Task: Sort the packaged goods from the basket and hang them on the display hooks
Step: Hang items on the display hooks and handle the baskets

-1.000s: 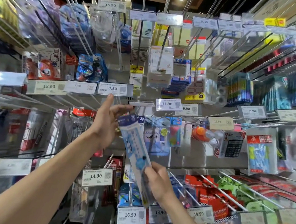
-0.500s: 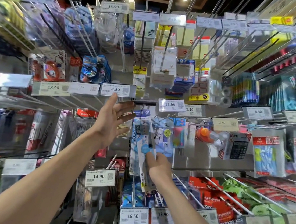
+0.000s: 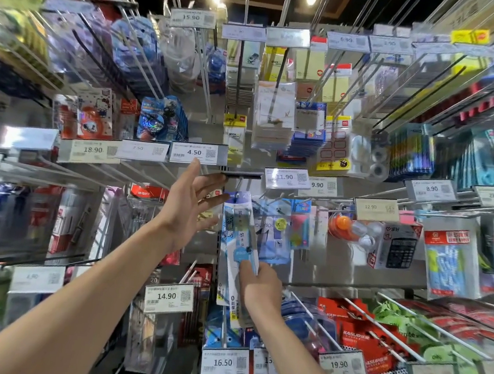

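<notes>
Moved: pack [image 3: 237,246] was tilted 1 s ago with its top by the left hand [image 3: 186,211]; now upright, top further right.
Pack: long, blue-white, top just under dark tag holder [image 3: 242,174], in front of blue packs [image 3: 275,238]. On a hook or not: cannot tell. Its print is too blurred to read.
Right hand [image 3: 261,287]: pinches pack's lower half, thumb on front, fingers behind.
Left hand: fingers straight, spread wide, holding nothing; tips just beside pack's top.
Tags, mid row: 18.90 tag [image 3: 91,149], 4.50 tag [image 3: 198,153], 11.90 tag [image 3: 286,177].
Tags, low row: 14.90 tag [image 3: 168,297], 16.50 tag [image 3: 224,362], 19.90 tag [image 3: 341,365].
Brands: M&G on red pack [image 3: 149,194] left of the hand; KASUR on red packs [image 3: 355,335] lower right.
</notes>
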### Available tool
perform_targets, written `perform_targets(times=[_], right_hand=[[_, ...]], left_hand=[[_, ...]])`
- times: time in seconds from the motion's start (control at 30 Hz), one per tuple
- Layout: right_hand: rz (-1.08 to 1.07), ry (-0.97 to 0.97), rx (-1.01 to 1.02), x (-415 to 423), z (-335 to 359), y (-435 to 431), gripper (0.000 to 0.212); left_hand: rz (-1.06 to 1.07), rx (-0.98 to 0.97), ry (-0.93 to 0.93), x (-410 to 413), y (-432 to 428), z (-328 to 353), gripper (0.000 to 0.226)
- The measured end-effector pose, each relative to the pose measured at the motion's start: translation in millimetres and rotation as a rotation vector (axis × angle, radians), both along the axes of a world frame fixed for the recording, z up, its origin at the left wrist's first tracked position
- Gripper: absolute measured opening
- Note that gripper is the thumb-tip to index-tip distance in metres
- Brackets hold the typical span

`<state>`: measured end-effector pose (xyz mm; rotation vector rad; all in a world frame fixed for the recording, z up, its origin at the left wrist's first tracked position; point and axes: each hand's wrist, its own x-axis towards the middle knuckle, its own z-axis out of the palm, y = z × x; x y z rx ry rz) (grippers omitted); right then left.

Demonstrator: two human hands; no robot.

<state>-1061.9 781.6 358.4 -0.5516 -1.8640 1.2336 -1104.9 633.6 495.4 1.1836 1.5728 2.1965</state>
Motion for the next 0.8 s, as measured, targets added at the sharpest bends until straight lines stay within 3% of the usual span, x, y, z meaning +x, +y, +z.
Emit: perform_targets(times=[0.23, 0.37, 0.43, 0.5, 0.57, 0.7, 0.8], right_hand=[[0.012, -0.192, -0.017, -13, 20, 4, 0.046], [0.106, -0.328, 0.040, -23, 29, 9, 0.014], [0.091, -0.366, 0.088, -24, 26, 11, 0.009], [0.059, -0.383, 0.148, -23, 22, 12, 0.013], [0.020, -0.381, 0.216, -19, 17, 12, 0.032], [0.026, -0.289, 0.331, -6, 12, 15, 0.024], [0.028, -0.316, 0.447, -3, 15, 19, 0.023]], left_hand=[[0.007, -0.009, 0.002, 3, 1, 1, 0.064], [0.012, -0.021, 0.012, 2, 0, -3, 0.060], [0.005, -0.036, 0.021, -1, -1, -7, 0.058], [0.007, -0.062, 0.030, -7, -3, -13, 0.053], [0.020, -0.099, 0.066, -12, -5, -20, 0.044], [0.239, -0.285, 0.206, -25, -5, -36, 0.024], [0.400, -0.519, 0.433, -38, -2, -42, 0.028]])
